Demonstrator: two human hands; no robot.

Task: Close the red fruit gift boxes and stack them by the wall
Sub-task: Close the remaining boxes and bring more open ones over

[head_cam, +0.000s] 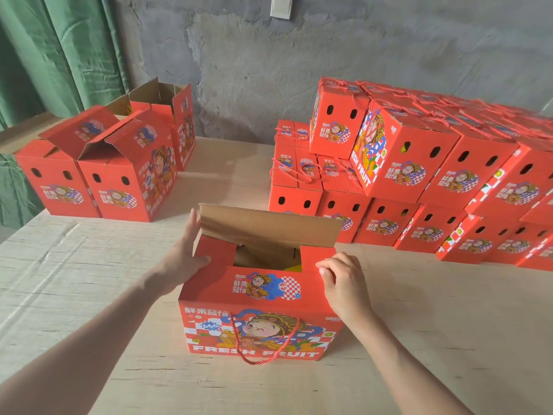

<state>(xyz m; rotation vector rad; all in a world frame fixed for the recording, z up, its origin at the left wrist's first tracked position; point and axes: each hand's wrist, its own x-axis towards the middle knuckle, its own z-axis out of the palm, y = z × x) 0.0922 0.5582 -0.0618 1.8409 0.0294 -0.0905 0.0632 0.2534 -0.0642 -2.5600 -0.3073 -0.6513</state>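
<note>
The box (pixel 257 319) sits on the table (pixel 74 265) right in front of the person, w/ its near flap down but the back flap (pixel 269 226) up, so it's not shut yet. The left hand (pixel 182 256) lies flat, fingers straight, on the box's left side & holds nothing; the right hand (pixel 341 277) has curled fingers that seem to pinch the top right edge. Lots of shut boxes (pixel 419 175) are piled by the wall (pixel 269 70), but a few open boxes (pixel 119 175) wait at the left.
</note>
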